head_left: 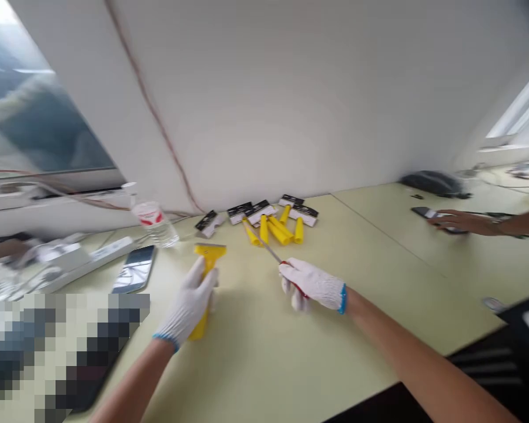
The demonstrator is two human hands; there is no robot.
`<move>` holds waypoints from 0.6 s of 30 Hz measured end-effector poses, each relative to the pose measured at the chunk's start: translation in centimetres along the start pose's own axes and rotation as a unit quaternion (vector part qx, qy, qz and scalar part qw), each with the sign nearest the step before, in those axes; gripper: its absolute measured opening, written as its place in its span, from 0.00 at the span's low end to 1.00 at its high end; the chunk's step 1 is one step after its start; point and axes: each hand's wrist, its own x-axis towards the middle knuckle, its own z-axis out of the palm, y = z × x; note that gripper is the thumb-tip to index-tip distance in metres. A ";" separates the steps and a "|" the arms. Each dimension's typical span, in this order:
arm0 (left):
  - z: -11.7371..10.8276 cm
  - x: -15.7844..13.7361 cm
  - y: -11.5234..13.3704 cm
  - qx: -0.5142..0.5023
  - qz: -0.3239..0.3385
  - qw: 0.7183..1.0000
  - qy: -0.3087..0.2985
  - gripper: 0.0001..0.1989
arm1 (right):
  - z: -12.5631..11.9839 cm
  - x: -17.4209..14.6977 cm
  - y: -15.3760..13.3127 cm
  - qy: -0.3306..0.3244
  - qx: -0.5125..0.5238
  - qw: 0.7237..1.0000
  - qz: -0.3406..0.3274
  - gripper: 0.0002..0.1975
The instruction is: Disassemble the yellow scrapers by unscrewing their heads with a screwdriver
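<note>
1. The fingers [196, 273] of our left hand [183, 302] wrap round the scraper [210, 252], pinching its yellow body with the blade end pointing away from us; we cannot tell whether it touches the tabletop [247, 364].
2. To the right of the scraper, the fingers of our right hand [315, 285] curl about the red grip of a screwdriver [271, 250], whose shaft slants away and leftward.
3. Beyond the scraper, mostly to its right, we see clustered handles [264, 229] and black-and-white cards [260, 210]; we cannot tell whether the screwdriver touches any.
4. Left of the scraper lie a phone [134, 269] and, farther out, a power strip [101, 258]; a bottle [155, 223] is beyond and left.
5. Well right of the scraper, a co-worker's hand [461, 221] is on a dark object [421, 211].
</note>
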 end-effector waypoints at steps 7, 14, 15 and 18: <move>-1.4 1.8 0.1 0.033 -0.026 0.996 -0.084 0.19 | 1.0 2.0 0.9 0.084 -0.014 0.996 -0.028 0.18; -2.6 1.4 -0.7 0.053 -0.034 0.995 -0.079 0.26 | 1.5 1.3 0.9 0.050 -0.095 0.994 -0.005 0.18; -2.7 1.3 -0.6 0.054 -0.037 0.995 -0.077 0.25 | 1.6 1.3 0.8 0.045 -0.102 0.994 0.001 0.18; -2.6 1.2 -0.3 0.045 -0.042 0.995 -0.072 0.27 | 1.7 1.2 0.8 0.040 -0.113 0.993 -0.010 0.19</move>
